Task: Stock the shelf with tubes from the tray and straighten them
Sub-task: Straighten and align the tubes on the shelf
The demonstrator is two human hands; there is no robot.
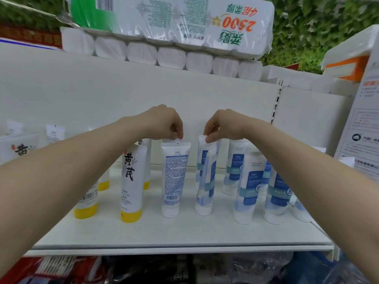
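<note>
Several tubes stand cap-down on a white shelf (180,234). My left hand (166,124) pinches the crimped top of a white tube (174,179) whose back label and barcode face me. My right hand (223,126) pinches the top of a blue-and-white tube (205,177) just to its right, which leans slightly. To the left stand white tubes with yellow caps (132,181). To the right are more blue-and-white tubes (249,187), partly behind my right forearm. No tray is in view.
Packs of toilet rolls (170,33) lie on top of the shelf unit. A white and orange box (354,58) and a printed carton (361,128) stand at the right. Packaged goods (61,267) fill the shelf below. Green foliage covers the back wall.
</note>
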